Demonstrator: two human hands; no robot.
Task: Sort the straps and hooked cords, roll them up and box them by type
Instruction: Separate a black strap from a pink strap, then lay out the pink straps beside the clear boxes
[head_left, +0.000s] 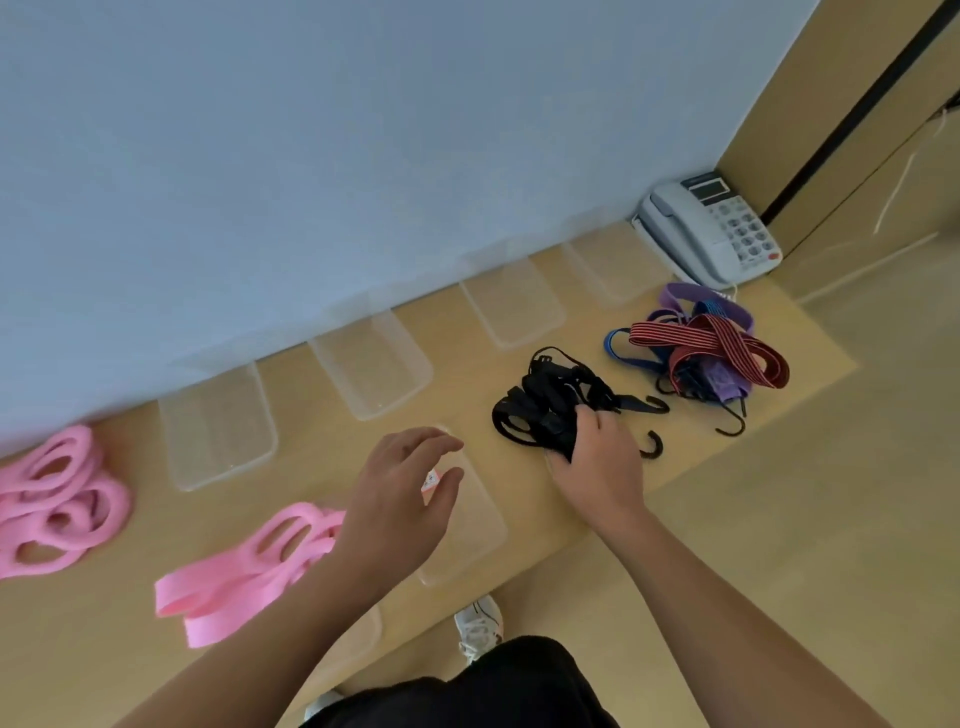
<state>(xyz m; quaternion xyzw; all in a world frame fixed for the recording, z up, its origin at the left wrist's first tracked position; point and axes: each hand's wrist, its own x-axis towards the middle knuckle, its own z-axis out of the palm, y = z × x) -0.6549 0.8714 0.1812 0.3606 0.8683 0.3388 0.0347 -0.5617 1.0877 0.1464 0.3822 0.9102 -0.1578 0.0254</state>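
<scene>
A tangle of black hooked cords (545, 402) lies on the wooden table, and my right hand (597, 457) grips its near edge. My left hand (402, 488) hovers open, fingers spread, over a clear plastic box (478, 525) near the table's front. A pile of red-striped, blue and purple hooked cords (711, 348) sits to the right. Pink straps (249, 566) lie flat at my left, and a heap of rolled pink straps (57, 499) sits at the far left.
Several clear boxes line the blue wall: (218, 426), (371, 364), (514, 306), (608, 265). A grey desk telephone (711, 228) stands in the back right corner. The table's front edge runs diagonally; a white shoe (478, 626) shows below it.
</scene>
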